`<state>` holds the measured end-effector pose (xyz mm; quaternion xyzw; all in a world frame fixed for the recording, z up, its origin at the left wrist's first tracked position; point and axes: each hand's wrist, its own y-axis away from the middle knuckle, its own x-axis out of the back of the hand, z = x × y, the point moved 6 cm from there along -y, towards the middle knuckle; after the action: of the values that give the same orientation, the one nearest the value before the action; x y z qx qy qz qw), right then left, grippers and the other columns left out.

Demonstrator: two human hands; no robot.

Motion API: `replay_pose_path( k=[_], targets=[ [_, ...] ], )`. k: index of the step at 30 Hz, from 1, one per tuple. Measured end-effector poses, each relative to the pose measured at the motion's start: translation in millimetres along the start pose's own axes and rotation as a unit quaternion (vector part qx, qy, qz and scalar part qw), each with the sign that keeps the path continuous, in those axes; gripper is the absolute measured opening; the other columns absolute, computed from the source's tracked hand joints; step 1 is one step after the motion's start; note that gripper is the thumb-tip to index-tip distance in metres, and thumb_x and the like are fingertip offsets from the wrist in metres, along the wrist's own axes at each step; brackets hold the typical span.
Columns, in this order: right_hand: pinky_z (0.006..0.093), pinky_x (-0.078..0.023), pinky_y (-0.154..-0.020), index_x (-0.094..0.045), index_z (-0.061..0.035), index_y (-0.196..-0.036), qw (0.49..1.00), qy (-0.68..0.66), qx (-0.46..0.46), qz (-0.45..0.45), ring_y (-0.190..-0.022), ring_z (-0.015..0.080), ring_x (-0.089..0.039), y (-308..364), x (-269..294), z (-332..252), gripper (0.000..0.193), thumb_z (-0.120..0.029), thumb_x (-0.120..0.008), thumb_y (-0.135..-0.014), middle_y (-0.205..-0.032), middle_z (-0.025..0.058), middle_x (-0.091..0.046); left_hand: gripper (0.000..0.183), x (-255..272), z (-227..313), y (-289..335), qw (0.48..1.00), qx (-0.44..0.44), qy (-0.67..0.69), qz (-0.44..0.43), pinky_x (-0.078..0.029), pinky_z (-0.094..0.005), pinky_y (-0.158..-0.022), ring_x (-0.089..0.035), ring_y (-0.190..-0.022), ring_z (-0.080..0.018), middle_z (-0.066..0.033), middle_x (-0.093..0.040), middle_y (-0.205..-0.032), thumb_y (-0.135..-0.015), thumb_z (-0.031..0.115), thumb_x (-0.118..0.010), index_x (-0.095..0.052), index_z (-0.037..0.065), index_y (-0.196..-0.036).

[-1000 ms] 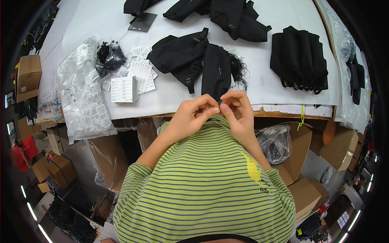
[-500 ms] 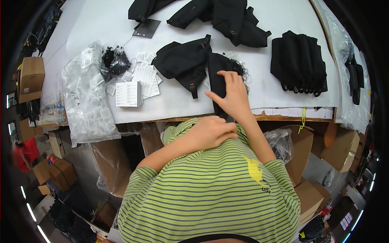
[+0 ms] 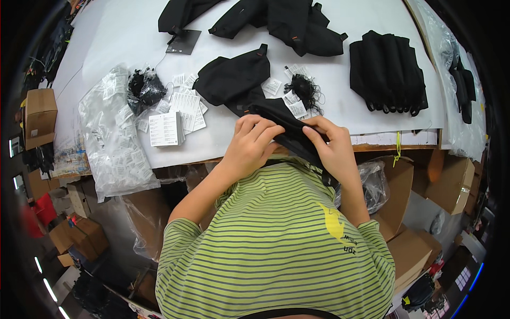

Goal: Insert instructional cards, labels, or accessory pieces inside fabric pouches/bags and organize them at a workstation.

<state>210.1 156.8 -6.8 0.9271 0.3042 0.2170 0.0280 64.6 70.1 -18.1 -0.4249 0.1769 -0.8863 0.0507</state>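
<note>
A folded black fabric pouch (image 3: pixel 291 131) lies slantwise at the table's near edge, close to my body. My left hand (image 3: pixel 251 142) grips its left part, fingers bent over the cloth. My right hand (image 3: pixel 336 150) pinches its right side between thumb and fingers; a narrow end hangs below that hand. Just beyond my left hand lies another black fabric pouch (image 3: pixel 234 77), partly under the held one. Beyond my right hand sits a bundle of black strings (image 3: pixel 304 91) among white printed labels (image 3: pixel 272 85).
To the left are a stack of white cards (image 3: pixel 164 130), bagged black strings (image 3: pixel 146 90) and a clear plastic bag of labels (image 3: pixel 114 138). A row of black pouches (image 3: pixel 388 72) stands at right, with more black pouches (image 3: pixel 305 29) at the far side. Cardboard boxes (image 3: pixel 409 255) stand below.
The pouch has swung from nearly upright to slanting, its lower end now to the right. My left hand has moved up and left onto it; my right hand has come down toward me.
</note>
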Motion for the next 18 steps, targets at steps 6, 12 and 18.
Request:
replay_pose_path(
  k=[6,12,18],
  targets=[
    [0.0266,-0.045,-0.057,-0.059,0.0009,-0.098,1.0,0.003,0.002,-0.021,-0.062,0.019,-0.063,5.7,-5.2,-18.2,0.015,-0.01,-0.058,-0.088,-0.076,0.0149,-0.066,0.035,7.9,5.7,1.5,0.998,-0.061,-0.006,0.03,-0.042,-0.0357,-0.082,-0.054,-0.093,-0.0232,-0.0036,-0.059,-0.093,-0.058,0.004,-0.071,-0.063,0.007,-0.092],
    [0.0283,-0.046,-0.059,-0.058,0.0008,-0.097,0.997,-0.015,0.049,-0.056,-0.063,0.0247,-0.063,4.8,-15.4,-19.9,0.014,-0.009,-0.058,-0.087,-0.077,0.0156,-0.066,0.029,10.4,6.7,4.1,0.996,-0.086,-0.005,0.023,-0.044,-0.0343,-0.079,-0.057,-0.087,-0.0211,-0.0031,-0.061,-0.088,-0.058,0.007,-0.071,-0.063,0.007,-0.087],
    [0.0291,-0.046,-0.059,-0.058,0.0016,-0.095,0.994,-0.042,0.078,-0.069,-0.063,0.0281,-0.062,3.0,-23.9,-13.1,0.013,-0.009,-0.057,-0.087,-0.075,0.0146,-0.065,0.029,9.7,7.6,10.4,0.995,-0.09,0.024,0.034,-0.044,-0.0319,-0.07,-0.057,-0.078,-0.0201,-0.0021,-0.063,-0.082,-0.051,0.0,-0.066,-0.064,0.006,-0.08]
  ],
)
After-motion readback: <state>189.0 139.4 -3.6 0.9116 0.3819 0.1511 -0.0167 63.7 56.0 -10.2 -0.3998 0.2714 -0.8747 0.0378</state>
